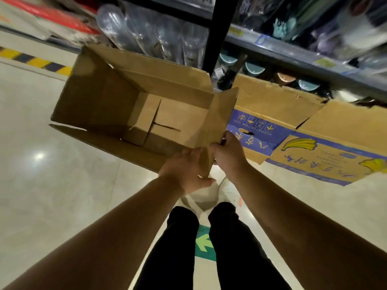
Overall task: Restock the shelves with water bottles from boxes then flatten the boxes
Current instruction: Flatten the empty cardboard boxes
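An open brown cardboard box (pixel 117 101) hangs tilted in front of me above the floor, its inside bare and its flaps spread. My left hand (pixel 186 170) grips the box's near corner from below and outside. My right hand (pixel 228 152) holds the edge of the right flap just beside it. Clear water bottles (pixel 150 36) stand packed on the shelf beyond the box.
A black shelf upright (pixel 217 32) rises behind the box. Flattened banana boxes (pixel 314 143) with blue print lie against the lower shelf at right, with bowls (pixel 253 68) behind them. My legs and white shoes are below; a green arrow (pixel 204 243) marks the floor.
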